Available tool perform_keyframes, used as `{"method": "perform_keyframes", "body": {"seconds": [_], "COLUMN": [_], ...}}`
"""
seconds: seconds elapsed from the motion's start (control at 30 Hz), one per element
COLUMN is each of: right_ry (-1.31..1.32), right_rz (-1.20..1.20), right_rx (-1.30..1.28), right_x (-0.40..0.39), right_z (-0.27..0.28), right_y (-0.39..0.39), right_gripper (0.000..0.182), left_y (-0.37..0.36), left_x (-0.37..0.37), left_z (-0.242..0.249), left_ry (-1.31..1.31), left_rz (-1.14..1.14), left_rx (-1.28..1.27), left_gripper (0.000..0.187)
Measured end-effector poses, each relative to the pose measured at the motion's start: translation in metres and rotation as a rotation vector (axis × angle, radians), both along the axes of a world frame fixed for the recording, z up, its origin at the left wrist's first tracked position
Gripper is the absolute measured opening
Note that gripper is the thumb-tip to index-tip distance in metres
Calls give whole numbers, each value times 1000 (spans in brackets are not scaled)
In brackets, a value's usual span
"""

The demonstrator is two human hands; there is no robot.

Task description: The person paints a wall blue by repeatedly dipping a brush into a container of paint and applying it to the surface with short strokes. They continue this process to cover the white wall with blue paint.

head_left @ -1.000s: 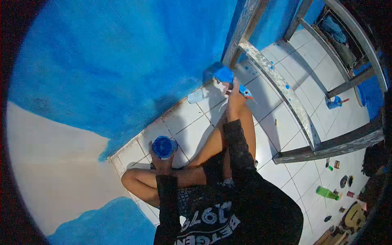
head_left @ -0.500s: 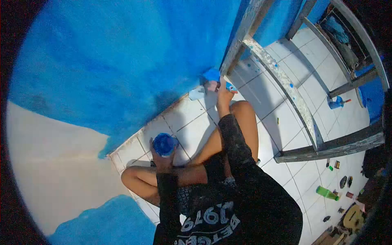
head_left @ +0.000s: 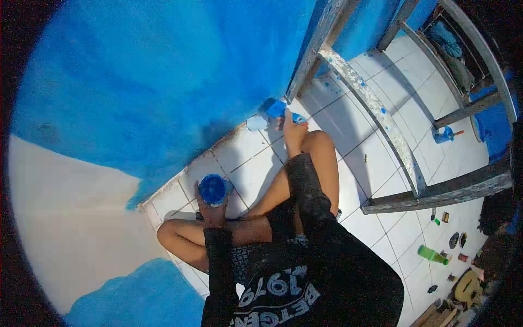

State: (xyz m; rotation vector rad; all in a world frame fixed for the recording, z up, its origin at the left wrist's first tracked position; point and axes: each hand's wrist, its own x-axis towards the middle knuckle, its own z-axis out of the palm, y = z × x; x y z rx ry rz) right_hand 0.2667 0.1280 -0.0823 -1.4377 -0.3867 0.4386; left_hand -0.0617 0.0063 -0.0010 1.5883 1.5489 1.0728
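My left hand (head_left: 211,214) is wrapped round a cup of blue paint (head_left: 213,189), held upright over the floor between my folded legs and the wall. My right hand (head_left: 295,134) grips a paintbrush (head_left: 277,108) with a blue-covered head, low at the foot of the wall. The brush head overlaps the wall's bottom edge in this view, close to the ladder's leg. Beside it, a pale, whitish object (head_left: 256,123) lies on the tiles against the wall. The wall (head_left: 163,82) is covered in uneven blue paint.
A paint-spattered wooden ladder (head_left: 376,109) stands at my right. Behind it are a blue container with an orange-tipped stick (head_left: 448,135) and a large blue bucket (head_left: 493,131). A green bottle (head_left: 433,254) and small items lie on the tiles (head_left: 376,234). Unpainted beige wall (head_left: 71,201) shows at left.
My right hand and the paintbrush have come slightly down toward me, and more of the brush shows. The left hand still holds the cup. The whole view has shifted a little.
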Motion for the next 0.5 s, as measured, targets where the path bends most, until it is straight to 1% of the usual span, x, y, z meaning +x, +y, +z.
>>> {"method": "perform_keyframes", "body": {"seconds": [0.03,0.07,0.13,0.17,0.2,0.27,0.3,0.37,0.4,0.43,0.47,0.5], "right_ry": [-56,-53,135,145,145,428,427,617,621,546,467,483], "right_rz": [-47,-45,-31,-45,-41,114,111,180,172,195,222,178], "right_rx": [-43,-38,63,139,139,312,313,312,303,313,323,301], "right_x": [-3,-12,-28,-23,-27,-31,-29,-27,-25,-24,-22,-21], "right_z": [-26,-7,43,13,27,80,94,109,114,121,130,145], "right_y": [11,11,5,22,19,1,-3,-13,-18,-23,-27,-34], "right_gripper": [31,31,27,23,23,23,23,30,30,32,35,33], "left_y": [0,0,-2,0,0,-2,0,0,2,2,1,1], "left_x": [5,4,1,-1,-4,-3,-2,-2,-6,-8,-12,-13], "left_z": [8,8,2,-1,-3,-4,-1,-7,-21,-26,-28,-25], "left_ry": [-124,-122,47,47,50,51,92,138,-3,-145,-144,-107], "left_rz": [2,4,18,25,11,-7,-3,2,-9,-19,-20,-34], "left_rx": [-64,-58,36,40,33,19,42,53,50,47,39,53], "left_gripper": [109,109,107,107,106,106,106,107,107,107,107,107]}}
